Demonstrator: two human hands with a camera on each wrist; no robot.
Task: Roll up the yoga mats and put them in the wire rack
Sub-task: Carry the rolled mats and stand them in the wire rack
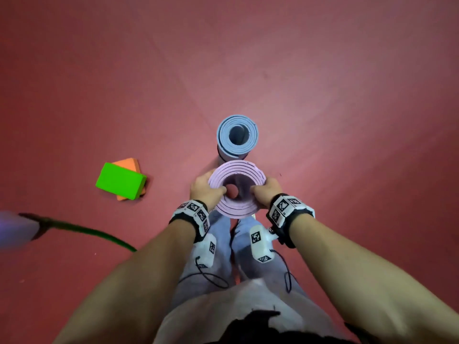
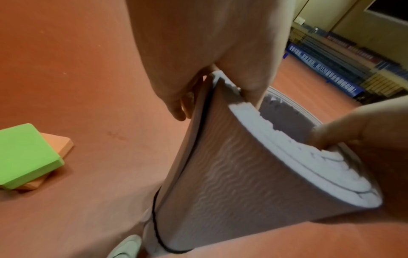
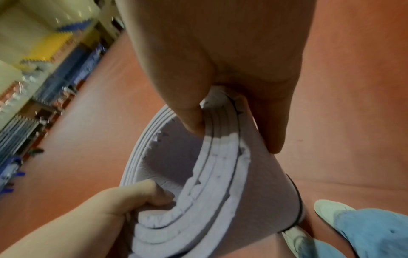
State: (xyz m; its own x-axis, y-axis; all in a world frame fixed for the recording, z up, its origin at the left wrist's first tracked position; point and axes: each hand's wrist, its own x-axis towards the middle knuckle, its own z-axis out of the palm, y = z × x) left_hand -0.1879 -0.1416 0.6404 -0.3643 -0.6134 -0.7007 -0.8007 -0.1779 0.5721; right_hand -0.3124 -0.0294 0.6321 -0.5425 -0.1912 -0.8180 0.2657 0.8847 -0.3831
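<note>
Pink rolled mat (image 1: 237,192) upright, left hand (image 1: 205,188), right hand (image 1: 267,191) pinching rim; blue rolled mat (image 1: 237,135) behind.

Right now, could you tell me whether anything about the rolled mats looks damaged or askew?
Yes: the pink rolled foam mat, gripped by the left hand and right hand, has a ragged, chipped inner edge. The upright blue rolled mat looks tidy.

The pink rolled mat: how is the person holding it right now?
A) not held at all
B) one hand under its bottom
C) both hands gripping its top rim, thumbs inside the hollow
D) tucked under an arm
C: the left hand and right hand each grip the top rim of the pink mat, which stands upright with thumbs hooked into its hollow.
</note>
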